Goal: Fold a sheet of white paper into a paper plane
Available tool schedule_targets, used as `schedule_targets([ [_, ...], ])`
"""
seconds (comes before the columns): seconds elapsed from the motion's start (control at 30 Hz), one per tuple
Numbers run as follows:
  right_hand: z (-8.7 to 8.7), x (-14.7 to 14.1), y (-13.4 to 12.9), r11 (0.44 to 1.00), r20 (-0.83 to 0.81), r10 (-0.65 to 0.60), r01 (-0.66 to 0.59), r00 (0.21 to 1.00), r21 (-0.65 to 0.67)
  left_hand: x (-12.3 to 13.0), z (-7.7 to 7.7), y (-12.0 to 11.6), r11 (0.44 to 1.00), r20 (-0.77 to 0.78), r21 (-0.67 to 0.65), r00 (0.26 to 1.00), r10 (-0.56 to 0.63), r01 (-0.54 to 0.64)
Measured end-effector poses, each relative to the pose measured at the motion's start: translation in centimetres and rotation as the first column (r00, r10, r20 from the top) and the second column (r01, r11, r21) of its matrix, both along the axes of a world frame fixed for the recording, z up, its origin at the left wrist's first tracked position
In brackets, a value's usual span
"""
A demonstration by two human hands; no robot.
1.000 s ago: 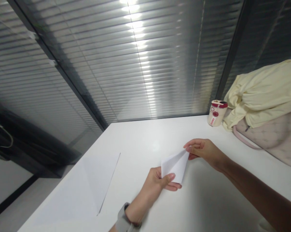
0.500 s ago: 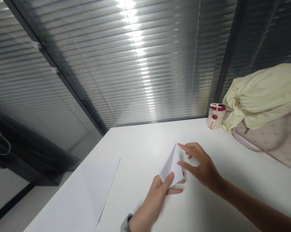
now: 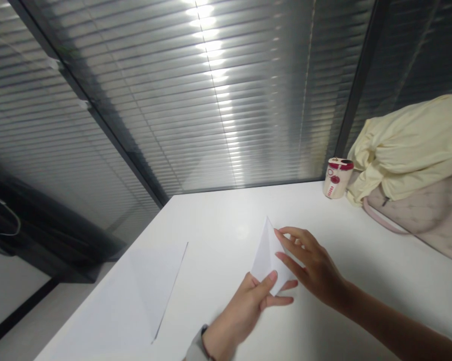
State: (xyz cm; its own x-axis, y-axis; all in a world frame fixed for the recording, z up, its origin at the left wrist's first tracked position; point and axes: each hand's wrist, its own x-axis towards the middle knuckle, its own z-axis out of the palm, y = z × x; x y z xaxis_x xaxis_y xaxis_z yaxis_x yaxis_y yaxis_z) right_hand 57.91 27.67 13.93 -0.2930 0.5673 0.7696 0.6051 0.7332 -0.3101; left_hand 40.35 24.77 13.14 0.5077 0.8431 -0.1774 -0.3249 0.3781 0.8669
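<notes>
A folded sheet of white paper [image 3: 263, 253], pointed at its top, is held just above the white table. My left hand [image 3: 252, 301] grips its lower end, the thumb flat on the front and the other fingers behind it. At the right edge of the paper is my right hand [image 3: 312, 260]. Its thumb and index fingertips touch the front face, a little apart, and part of a paper flap shows between its fingers. Those fingers hide some of the right side of the fold.
A large white sheet [image 3: 136, 296] lies at the left of the table [image 3: 218, 215]. A coffee cup [image 3: 337, 180] stands at the back right, beside a pink quilted bag [image 3: 429, 210] with a pale yellow cloth [image 3: 417, 145] on it. Glass with blinds [image 3: 196, 125] rises behind the table.
The paper's tip has shifted left and the paper looks wider on its right side. My right fingertips have come further over its front face. My left hand still grips the bottom.
</notes>
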Motion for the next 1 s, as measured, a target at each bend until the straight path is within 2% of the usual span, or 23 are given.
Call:
schedule_targets([
  [0.27, -0.7, -0.2, 0.3, 0.998, -0.051, 0.042, -0.04, 0.998, 0.054, 0.3, -0.3, 0.3, 1.0, 0.055, 0.004, 0.998, 0.025, -0.025],
  [0.4, -0.8, -0.3, 0.6, 1.0, -0.124, 0.028, -0.027, 0.992, 0.011, 0.1, -0.3, 0.3, 0.998, 0.017, 0.046, 0.999, 0.041, -0.042],
  [0.5, -1.1, -0.2, 0.6, 0.999, -0.073, 0.028, -0.026, 0.997, 0.035, 0.1, -0.4, 0.3, 0.996, 0.003, 0.078, 0.999, 0.052, -0.052],
  [0.7, -1.6, 0.1, 0.4, 0.98, 0.081, 0.025, -0.04, 0.996, 0.194, 0.0, -0.8, 0.3, 0.994, -0.006, 0.085, 0.998, 0.068, -0.067],
  [1.0, -1.6, 0.0, 0.3, 0.981, 0.066, 0.05, -0.061, 0.997, 0.182, 0.0, -0.7, 0.4, 0.995, -0.001, 0.076, 0.997, 0.071, -0.071],
])
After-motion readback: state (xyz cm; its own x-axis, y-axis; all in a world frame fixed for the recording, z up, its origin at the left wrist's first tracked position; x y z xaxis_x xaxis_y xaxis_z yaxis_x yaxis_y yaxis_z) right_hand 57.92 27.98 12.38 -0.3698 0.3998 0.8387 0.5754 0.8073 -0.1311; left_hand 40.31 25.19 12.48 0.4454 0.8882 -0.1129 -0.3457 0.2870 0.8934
